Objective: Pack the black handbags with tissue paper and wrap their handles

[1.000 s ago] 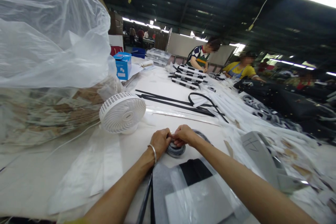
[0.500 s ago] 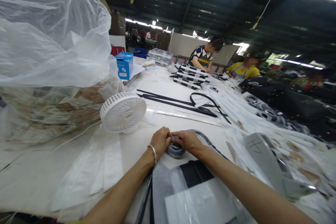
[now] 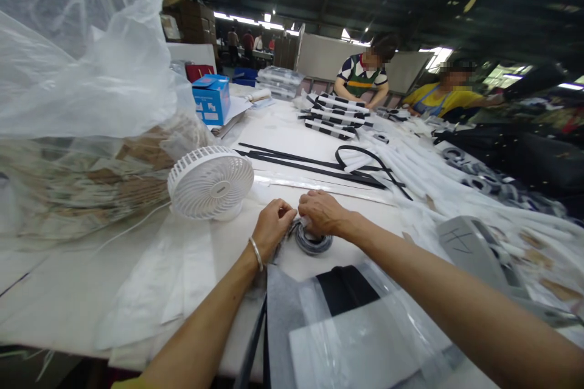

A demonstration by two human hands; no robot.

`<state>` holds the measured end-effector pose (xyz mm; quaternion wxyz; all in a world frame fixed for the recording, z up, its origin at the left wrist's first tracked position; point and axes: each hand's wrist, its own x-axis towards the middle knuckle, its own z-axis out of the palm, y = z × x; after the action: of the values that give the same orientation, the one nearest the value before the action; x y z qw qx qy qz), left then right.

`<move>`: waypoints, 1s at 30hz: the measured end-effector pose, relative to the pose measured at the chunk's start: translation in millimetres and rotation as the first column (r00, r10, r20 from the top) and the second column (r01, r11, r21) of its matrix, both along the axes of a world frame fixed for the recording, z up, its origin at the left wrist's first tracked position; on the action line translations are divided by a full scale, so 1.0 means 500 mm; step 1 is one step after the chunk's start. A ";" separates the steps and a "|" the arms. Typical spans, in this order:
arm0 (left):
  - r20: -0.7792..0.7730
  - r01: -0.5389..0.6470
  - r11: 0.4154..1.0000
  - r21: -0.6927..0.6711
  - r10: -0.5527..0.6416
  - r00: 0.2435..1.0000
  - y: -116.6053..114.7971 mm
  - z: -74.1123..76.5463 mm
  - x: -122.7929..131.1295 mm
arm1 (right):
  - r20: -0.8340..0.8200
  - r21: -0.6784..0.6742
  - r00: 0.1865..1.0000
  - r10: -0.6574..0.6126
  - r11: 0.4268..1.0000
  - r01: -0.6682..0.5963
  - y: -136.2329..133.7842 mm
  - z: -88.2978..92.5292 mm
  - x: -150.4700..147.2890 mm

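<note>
A coil of grey-and-black strip (image 3: 314, 245) lies on the white table in front of me. My left hand (image 3: 274, 222) is at its left side, thumb and fingers pinched together on the loose part of the strip. Over the coil's far edge my right hand (image 3: 322, 213) is closed, its fingers curled and partly hiding the coil. Something whitish shows beneath its fingers, too small to make out. Nearer to me lies a clear plastic bag (image 3: 347, 340) with grey, black and white flat material inside.
A white fan (image 3: 212, 185) stands left of my hands, before a large plastic sack (image 3: 86, 73). Black straps (image 3: 314, 169) lie beyond. At right are a grey tape dispenser-like device (image 3: 477, 255) and white strips. Two people work across the table, near striped bundles (image 3: 333, 115).
My hands have moved apart slightly, the right lifting off the coil's middle toward its far edge. The strip that trailed behind the coil to the right no longer shows there. The view has shifted slightly.
</note>
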<state>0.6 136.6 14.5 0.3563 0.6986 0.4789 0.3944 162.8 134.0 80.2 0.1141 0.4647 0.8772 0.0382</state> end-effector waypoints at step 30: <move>-0.240 0.162 0.986 0.028 -0.151 0.959 0.028 -0.028 -0.032 | -0.545 -0.098 0.788 -0.286 0.955 0.279 -0.439 -0.068 0.167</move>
<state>-15.3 150.5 0.5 0.3101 0.7846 0.4520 0.2899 246.4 -85.4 46.2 -0.1374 0.5808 0.7932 -0.1210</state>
